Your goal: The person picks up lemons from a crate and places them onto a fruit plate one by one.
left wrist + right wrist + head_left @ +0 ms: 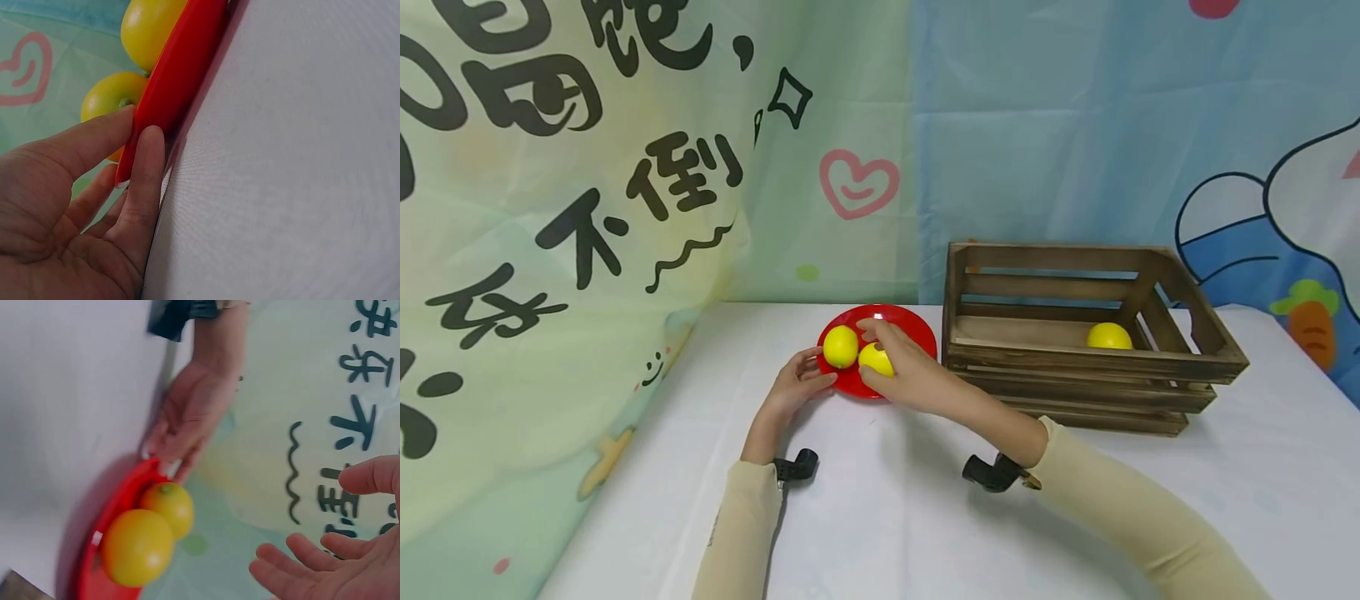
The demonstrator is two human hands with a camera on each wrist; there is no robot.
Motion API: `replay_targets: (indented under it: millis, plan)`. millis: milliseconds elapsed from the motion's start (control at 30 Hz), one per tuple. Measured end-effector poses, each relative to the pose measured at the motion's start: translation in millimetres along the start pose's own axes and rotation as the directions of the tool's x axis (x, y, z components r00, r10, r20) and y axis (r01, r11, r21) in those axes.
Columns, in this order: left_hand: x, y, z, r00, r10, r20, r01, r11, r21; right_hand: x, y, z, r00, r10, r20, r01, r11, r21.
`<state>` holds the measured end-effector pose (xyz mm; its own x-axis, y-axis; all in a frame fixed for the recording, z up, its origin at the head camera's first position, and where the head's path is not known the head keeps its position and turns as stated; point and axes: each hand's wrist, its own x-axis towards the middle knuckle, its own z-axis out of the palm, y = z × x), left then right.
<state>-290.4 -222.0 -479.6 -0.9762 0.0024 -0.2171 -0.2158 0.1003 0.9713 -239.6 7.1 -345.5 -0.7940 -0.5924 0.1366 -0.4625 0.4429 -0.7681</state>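
Head view shows a red plate (917, 332) near the desk's (880, 517) far edge, carrying two lemons (841, 347). Left hand (795, 390) pinches the plate's near-left rim, thumb above, fingers (145, 181) below, per the left wrist view. Right hand (904, 367) hovers over the right-hand lemon (874, 360); the right wrist view shows its fingers (312, 562) spread and relaxed, gripping nothing. A wooden crate (1078, 358) stands just right of the plate with one lemon (1108, 336) inside. Judgement: one fruit is crated, two remain on the plate. The crate's slatted near wall stands between plate and interior
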Motion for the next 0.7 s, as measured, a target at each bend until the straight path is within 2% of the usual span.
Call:
replay_targets:
  millis: [100,300,500,700]
  plan:
    - [-0.6,1.2,-0.2,1.0,0.001,0.008,-0.001,1.0,-0.01,-4.0,-9.1,-10.0,1.0,-0.01,0.021,0.009,1.0,0.022]
    - [-0.4,0.9,-0.3,1.0,-0.018,0.005,0.018,1.0,-0.004,-8.0,-17.1,-28.5,0.998,0.006,0.066,-0.017,0.986,0.168]
    - [0.8,-1.1,0.7,1.0,-0.02,0.018,0.021,1.0,-0.015,-10.7,-17.0,-48.4,0.998,0.019,0.052,-0.026,0.99,0.141]
    - [-1.8,2.1,1.1,1.0,-0.024,0.004,0.024,1.0,0.001,-13.1,-18.8,-81.5,0.998,0.023,0.057,-0.03,0.99,0.135]
